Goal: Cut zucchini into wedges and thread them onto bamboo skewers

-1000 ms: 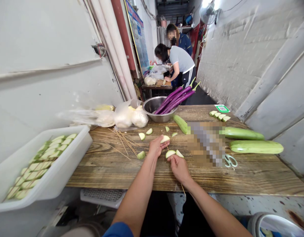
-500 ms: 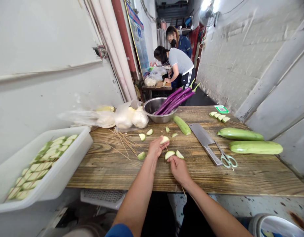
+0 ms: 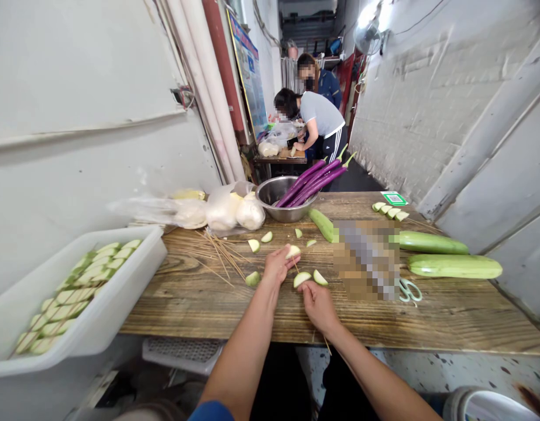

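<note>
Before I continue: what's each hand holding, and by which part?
Left hand: a pale slice, exact grip unclear. Right hand: a skewer, partway along, beside another slice.

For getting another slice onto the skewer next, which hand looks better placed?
Probably the left hand: it holds a slice near the far end of the skewer, while the right hand grips that skewer beside a second slice.

Your left forearm [image 3: 247, 336] and right forearm [image 3: 375, 367], both bare, reach forward and converge. Your left hand [image 3: 276, 266] is farther out, fingers extended toward the right; your right hand [image 3: 319, 303] sits closer to you, fingers curled into a pinch.
</note>
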The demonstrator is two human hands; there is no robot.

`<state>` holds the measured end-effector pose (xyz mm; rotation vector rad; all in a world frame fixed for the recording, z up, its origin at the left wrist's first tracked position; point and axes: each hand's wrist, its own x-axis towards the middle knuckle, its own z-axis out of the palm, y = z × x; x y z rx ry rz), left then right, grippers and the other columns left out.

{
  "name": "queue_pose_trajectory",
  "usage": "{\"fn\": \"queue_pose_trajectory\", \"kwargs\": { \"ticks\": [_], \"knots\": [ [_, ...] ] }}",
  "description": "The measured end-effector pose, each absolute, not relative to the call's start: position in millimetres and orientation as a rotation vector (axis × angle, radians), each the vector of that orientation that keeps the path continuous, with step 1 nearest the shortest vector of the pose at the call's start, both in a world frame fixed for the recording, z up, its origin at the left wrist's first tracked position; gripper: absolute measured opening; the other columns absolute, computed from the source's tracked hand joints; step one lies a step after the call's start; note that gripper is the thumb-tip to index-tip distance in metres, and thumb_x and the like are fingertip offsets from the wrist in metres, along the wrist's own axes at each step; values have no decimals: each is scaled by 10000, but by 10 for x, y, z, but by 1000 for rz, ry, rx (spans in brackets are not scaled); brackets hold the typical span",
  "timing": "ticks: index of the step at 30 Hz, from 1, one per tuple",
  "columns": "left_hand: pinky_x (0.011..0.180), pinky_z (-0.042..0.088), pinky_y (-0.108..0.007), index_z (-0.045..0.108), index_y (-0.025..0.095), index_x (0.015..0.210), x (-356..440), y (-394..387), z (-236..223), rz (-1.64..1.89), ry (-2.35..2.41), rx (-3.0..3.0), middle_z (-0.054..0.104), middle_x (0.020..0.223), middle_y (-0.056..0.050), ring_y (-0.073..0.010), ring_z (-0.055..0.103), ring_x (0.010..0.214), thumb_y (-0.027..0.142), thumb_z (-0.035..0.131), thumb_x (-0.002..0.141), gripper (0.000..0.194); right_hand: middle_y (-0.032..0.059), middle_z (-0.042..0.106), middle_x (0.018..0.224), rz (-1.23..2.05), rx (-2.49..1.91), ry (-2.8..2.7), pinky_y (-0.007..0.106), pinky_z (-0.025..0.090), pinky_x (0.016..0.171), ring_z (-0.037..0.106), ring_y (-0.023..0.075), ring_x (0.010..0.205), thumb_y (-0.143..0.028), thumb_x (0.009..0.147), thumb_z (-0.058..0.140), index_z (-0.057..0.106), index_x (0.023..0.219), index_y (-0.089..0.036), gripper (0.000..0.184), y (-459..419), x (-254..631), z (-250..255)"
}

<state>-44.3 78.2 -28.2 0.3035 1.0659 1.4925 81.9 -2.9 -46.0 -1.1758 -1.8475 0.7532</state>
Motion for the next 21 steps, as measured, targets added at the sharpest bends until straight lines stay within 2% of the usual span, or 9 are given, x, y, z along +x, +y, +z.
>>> {"fn": "queue_pose_trajectory", "kwargs": {
  "ticks": [21],
  "knots": [
    [711,550,-366,579,74,755,-448,764,-254,1443,1027,220,655,705,-103,-187,657,662,118,585,776,50,1,539,588,754,-1168,-1826,212,304,485,462,126,499,-222,855,342,582,749,-168,268,-38,804,-498]
  ]
}}
